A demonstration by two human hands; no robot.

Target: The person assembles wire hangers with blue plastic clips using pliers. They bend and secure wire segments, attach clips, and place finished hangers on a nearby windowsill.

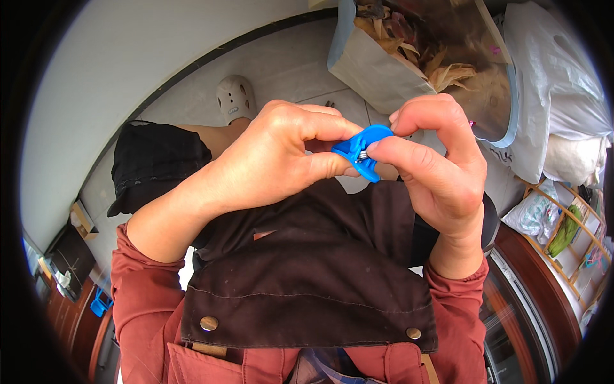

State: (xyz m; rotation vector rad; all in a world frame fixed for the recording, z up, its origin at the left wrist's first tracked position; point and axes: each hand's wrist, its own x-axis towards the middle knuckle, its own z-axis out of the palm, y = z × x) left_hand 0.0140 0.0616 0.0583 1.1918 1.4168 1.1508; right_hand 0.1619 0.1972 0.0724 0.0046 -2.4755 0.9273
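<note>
A blue plastic clip (371, 136) with a metal coil spring (363, 154) is held up above my lap. My left hand (275, 153) is closed on the clip's left end, pinching it between thumb and fingers. From the other side my right hand (444, 169) presses its thumb tip against the spring. Its index finger curls round to the upper edge of the blue plastic. The underside of the clip is hidden by the fingers.
A dark brown apron (307, 275) covers my lap. Ahead stands a large paper bag (384, 73) holding dry husks, beside a white plastic bag (556, 83). A wooden rack (569, 224) with a green vegetable (565, 232) is at the right. A pale wall (115, 70) curves along the left.
</note>
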